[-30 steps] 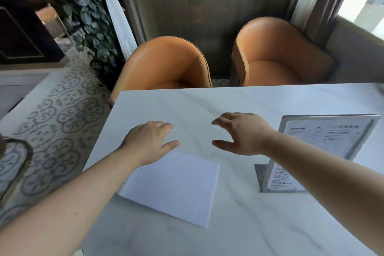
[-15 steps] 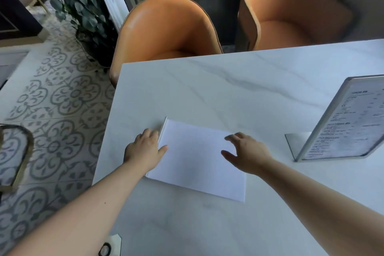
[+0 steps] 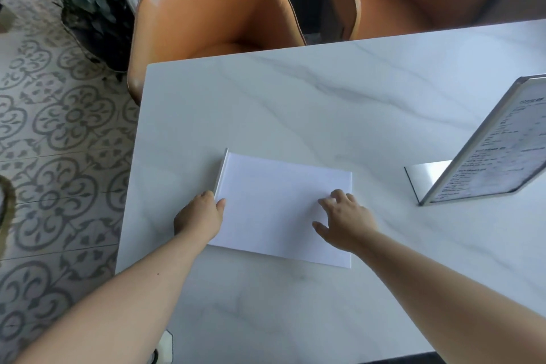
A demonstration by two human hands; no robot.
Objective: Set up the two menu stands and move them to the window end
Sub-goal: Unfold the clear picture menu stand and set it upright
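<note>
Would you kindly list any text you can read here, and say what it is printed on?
Upright menu stand: rows of printed lines under a heading, all too blurred to read.
Flat menu stand: its upward face is blank white, no text.
Nothing else readable.

Table (image 3: 295, 103) was white marble with grey veins. Flat stand (image 3: 283, 207) on it was plain white; upright stand (image 3: 487, 151), silver-framed with black print. Behind table, chairs (image 3: 212, 3) were orange. Left of table, floor (image 3: 59, 142) was grey floral tile.
</note>
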